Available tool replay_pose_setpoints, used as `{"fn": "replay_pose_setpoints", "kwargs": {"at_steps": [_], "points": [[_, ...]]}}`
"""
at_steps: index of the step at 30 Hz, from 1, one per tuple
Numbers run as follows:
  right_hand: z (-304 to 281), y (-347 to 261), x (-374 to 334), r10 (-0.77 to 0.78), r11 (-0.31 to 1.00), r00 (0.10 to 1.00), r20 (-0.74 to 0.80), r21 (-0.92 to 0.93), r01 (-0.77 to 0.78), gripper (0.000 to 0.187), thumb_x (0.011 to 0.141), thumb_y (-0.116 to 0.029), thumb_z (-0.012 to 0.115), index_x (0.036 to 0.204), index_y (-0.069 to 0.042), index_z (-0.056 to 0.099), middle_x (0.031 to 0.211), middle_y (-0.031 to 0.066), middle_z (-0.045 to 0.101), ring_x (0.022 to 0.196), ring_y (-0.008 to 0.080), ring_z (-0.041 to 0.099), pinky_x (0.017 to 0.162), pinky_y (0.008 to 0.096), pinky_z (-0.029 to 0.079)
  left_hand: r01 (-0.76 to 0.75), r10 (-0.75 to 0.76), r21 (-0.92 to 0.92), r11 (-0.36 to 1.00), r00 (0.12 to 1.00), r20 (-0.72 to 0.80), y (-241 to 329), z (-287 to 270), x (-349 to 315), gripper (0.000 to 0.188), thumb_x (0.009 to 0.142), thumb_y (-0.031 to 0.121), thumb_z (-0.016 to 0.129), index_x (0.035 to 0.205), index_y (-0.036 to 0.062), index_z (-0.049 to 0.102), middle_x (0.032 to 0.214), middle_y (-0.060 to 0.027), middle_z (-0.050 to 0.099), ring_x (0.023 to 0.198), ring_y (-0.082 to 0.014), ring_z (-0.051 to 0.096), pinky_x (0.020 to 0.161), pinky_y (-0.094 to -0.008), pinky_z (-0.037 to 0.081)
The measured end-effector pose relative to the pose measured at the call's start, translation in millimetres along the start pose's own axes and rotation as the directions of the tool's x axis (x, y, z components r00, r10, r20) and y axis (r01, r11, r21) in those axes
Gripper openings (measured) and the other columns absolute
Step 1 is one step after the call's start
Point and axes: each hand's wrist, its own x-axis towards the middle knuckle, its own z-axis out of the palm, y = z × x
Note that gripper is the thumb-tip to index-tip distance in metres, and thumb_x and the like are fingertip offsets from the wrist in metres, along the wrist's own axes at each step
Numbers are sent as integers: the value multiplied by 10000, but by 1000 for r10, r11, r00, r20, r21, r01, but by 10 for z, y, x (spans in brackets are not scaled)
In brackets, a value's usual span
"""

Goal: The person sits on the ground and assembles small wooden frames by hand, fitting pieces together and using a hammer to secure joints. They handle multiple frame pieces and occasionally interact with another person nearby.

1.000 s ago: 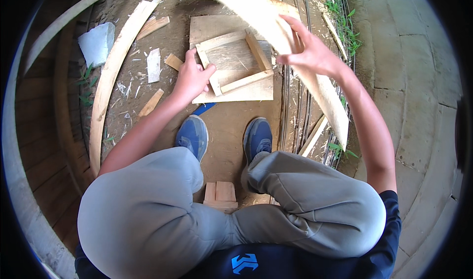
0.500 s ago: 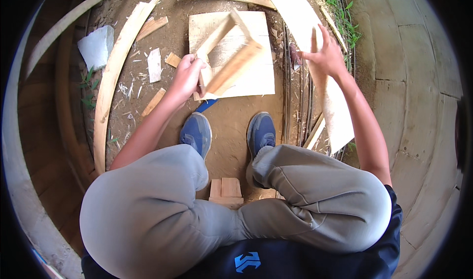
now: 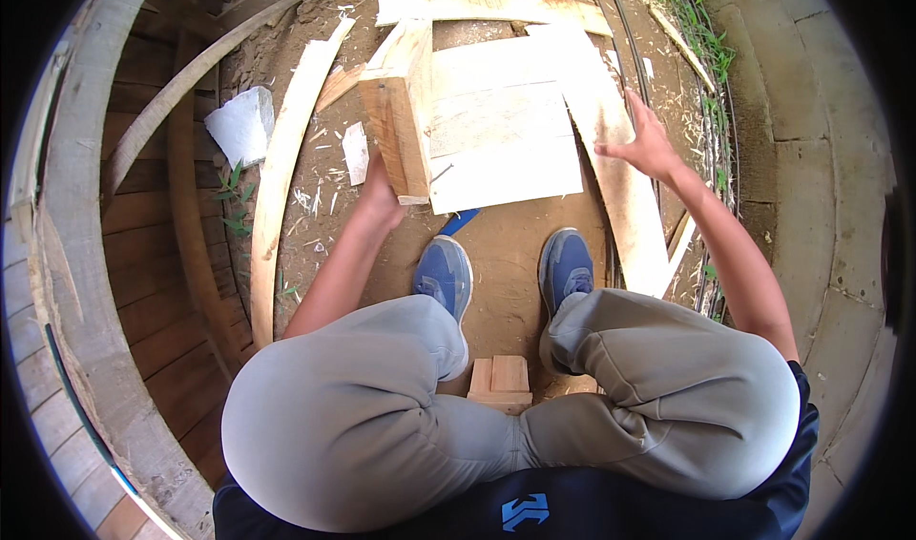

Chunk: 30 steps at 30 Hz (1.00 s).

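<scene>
My left hand (image 3: 383, 193) grips a rectangular wooden frame (image 3: 408, 130) from its left side. The frame is tipped up on edge at the left of a pale square board (image 3: 506, 173), and it hides most of my left fingers. Over at the right, my right hand (image 3: 649, 147) has its fingers spread, with the thumb over a long pale plank (image 3: 625, 201). I cannot tell whether that hand touches the plank. The plank lies slanting along the board's right side, its far end overlapping the board's corner. Part of a blue object (image 3: 460, 222) shows below the board's near edge.
A curved plank (image 3: 291, 168) lies on the left, another plank (image 3: 496, 6) across the far side. A white slab (image 3: 240, 125), wood scraps and shavings litter the dirt. Small wooden blocks (image 3: 500, 376) sit between my legs. Thin rods (image 3: 625, 34) run beside a paved strip (image 3: 811, 158).
The wooden frame has turned onto its edge at the board's left side. The long plank has come down to lie beside the board, and my right hand stays spread near it. My view has shifted.
</scene>
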Motion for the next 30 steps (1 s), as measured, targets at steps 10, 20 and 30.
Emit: {"fn": "replay_pose_setpoints", "kwargs": {"at_steps": [10,20,30], "points": [[-537,-1270,-540,-452,788,880,148,529,316,414,906,-211,689,1294,-83,621,1207,86,641,1036,215,621,860,349,528,-40,44,101,994,998,-37,-112,164,-113,421,1006,300,495,1245,-43,530,1032,-143,641,898,-192,658,765,-333,545],[12,-1518,-900,-826,563,561,-60,-20,826,298,907,-370,670,979,-83,635,992,65,580,905,250,618,806,395,528,105,-93,222,969,994,-64,-272,448,-155,300,1021,247,400,1039,13,588,850,-79,625,646,-147,615,510,-319,506],[-101,-1516,-809,-922,377,386,-6,-235,896,121,882,-259,660,877,-141,633,776,22,569,669,196,630,564,358,526,259,-324,415,872,942,93,-126,371,-199,315,1020,306,411,995,36,573,723,-22,526,531,-131,482,437,-277,376]]}}
